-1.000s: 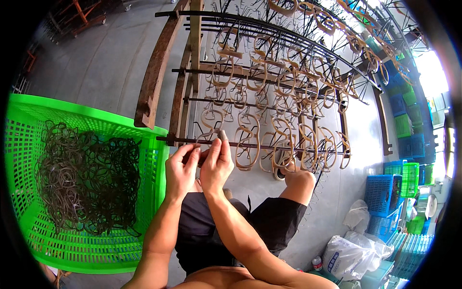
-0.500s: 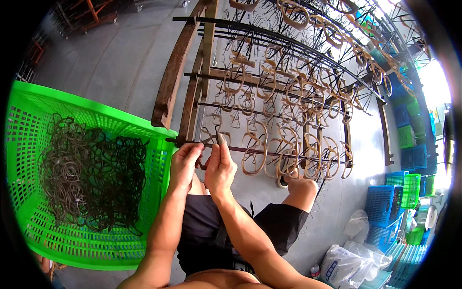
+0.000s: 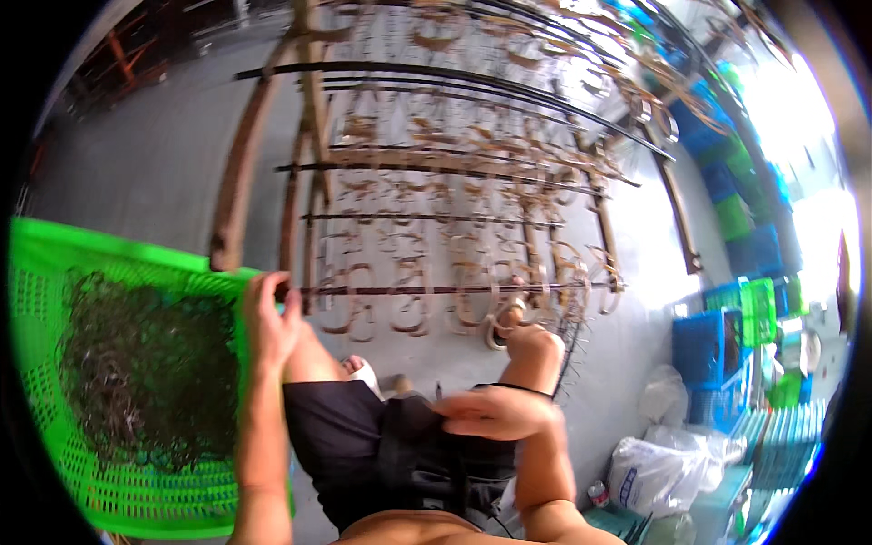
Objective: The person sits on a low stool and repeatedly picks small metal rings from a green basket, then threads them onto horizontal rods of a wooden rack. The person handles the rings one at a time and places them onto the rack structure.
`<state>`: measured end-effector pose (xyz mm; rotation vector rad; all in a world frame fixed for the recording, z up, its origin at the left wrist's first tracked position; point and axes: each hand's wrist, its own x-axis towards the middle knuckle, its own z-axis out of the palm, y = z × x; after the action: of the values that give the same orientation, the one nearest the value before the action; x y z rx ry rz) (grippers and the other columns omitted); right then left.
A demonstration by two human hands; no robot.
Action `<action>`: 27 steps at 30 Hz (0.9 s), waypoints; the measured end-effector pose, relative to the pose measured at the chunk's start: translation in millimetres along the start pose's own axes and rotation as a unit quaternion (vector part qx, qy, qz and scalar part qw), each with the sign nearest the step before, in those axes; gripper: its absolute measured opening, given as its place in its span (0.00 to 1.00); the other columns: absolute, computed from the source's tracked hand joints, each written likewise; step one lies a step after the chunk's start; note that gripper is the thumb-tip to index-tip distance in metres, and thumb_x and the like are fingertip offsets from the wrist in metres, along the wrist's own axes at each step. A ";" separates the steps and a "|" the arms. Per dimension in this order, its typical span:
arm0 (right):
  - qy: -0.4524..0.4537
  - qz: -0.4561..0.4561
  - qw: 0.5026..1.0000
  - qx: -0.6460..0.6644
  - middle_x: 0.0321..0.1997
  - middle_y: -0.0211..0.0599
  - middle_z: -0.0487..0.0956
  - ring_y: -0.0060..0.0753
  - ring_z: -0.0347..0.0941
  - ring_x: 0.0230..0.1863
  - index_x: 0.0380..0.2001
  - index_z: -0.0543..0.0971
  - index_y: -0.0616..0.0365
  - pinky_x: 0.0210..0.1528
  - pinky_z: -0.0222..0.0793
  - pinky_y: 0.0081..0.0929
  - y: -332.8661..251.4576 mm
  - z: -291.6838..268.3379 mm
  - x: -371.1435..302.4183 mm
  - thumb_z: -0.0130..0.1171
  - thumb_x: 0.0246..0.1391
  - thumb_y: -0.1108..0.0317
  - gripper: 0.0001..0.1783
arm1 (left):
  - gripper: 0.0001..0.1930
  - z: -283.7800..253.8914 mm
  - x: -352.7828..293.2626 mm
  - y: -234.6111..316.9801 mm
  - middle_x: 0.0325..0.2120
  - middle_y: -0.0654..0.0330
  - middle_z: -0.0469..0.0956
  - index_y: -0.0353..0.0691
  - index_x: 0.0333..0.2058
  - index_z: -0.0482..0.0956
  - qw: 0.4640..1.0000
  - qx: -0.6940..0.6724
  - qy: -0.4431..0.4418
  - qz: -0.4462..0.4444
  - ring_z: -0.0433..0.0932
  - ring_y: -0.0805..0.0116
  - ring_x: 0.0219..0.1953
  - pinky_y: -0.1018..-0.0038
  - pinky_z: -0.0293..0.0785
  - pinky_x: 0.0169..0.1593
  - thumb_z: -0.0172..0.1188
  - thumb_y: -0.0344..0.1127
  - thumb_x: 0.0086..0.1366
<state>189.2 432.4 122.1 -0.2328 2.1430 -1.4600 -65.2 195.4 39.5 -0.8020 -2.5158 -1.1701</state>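
Head view, looking down: nearest you, your right hand (image 3: 495, 413) lies flat on your lap over the black shorts (image 3: 400, 454), fingers stretched out and together, pinching nothing. Just beside its fingertips a thin dark pin-like thing sticks up, too small to tell what it is. Your left hand (image 3: 268, 313) is raised further out, fingers curled at the left end of the lowest dark rod (image 3: 409, 291) of the wooden rack (image 3: 241, 173); whether it actually pinches the rod or one of the loops there, you cannot tell from this blur. To your left, touching your forearm, sits the green plastic basket (image 3: 54, 263) holding a tangled heap of dark wire loops (image 3: 145, 363). Beyond your knees, brownish loops (image 3: 409, 309) hang in rows from the rack's rods, tier behind tier, over the grey floor (image 3: 136, 173). To the right, well apart, stand blue and green crates (image 3: 713, 350) and a white bag (image 3: 654, 472).
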 end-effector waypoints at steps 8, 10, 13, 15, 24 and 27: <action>0.504 0.397 0.582 -0.499 0.63 0.43 0.55 0.47 0.52 0.64 0.58 0.62 0.49 0.64 0.50 0.43 190.1 -123.9 -190.0 0.64 0.42 0.69 0.37 | 0.13 27.2 -0.1 -6.1 0.41 0.49 0.73 0.36 0.39 0.76 0.949 0.254 -0.127 0.134 0.70 0.49 0.45 0.58 0.65 0.49 0.57 0.34 0.56; 0.486 0.330 0.611 -0.531 0.57 0.42 0.60 0.47 0.56 0.60 0.52 0.66 0.51 0.61 0.52 0.43 208.8 -148.1 -170.9 0.61 0.42 0.69 0.30 | 0.13 16.9 2.7 -12.7 0.39 0.49 0.74 0.36 0.40 0.76 0.965 0.207 -0.152 -0.047 0.71 0.49 0.43 0.57 0.66 0.47 0.55 0.34 0.56; 0.552 0.201 0.637 -0.498 0.48 0.41 0.68 0.47 0.61 0.53 0.42 0.73 0.55 0.56 0.56 0.43 195.7 -160.1 -177.1 0.56 0.42 0.70 0.19 | 0.14 -0.2 -2.2 -29.5 0.42 0.49 0.76 0.36 0.38 0.78 0.911 0.343 -0.062 0.222 0.72 0.48 0.47 0.57 0.68 0.49 0.53 0.32 0.52; 0.596 0.155 0.600 -0.510 0.42 0.40 0.74 0.46 0.65 0.49 0.35 0.77 0.57 0.53 0.58 0.42 180.1 -151.0 -225.6 0.53 0.42 0.71 0.13 | 0.11 -36.3 -7.0 22.6 0.41 0.49 0.77 0.36 0.36 0.79 0.920 0.329 0.035 0.210 0.73 0.50 0.47 0.57 0.67 0.51 0.55 0.31 0.54; 0.801 0.017 0.359 -0.479 0.45 0.47 0.72 0.45 0.67 0.48 0.54 0.66 0.61 0.52 0.62 0.36 73.5 -134.3 -393.4 0.45 0.57 0.74 0.20 | 0.14 -231.1 91.6 209.9 0.46 0.50 0.75 0.38 0.39 0.78 0.850 0.266 0.304 0.339 0.74 0.50 0.48 0.60 0.69 0.52 0.63 0.30 0.51; 0.782 0.130 0.372 -0.482 0.44 0.47 0.72 0.50 0.67 0.48 0.47 0.71 0.60 0.51 0.61 0.40 -23.0 -132.3 -332.5 0.46 0.58 0.72 0.14 | 0.13 -254.9 132.3 220.4 0.44 0.51 0.76 0.37 0.37 0.79 0.854 0.248 0.278 0.363 0.74 0.53 0.49 0.62 0.69 0.53 0.63 0.32 0.51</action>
<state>398.1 671.6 288.4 1.7553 3.7186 0.7140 -46.6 165.9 399.8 -0.9560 -1.6537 -0.3758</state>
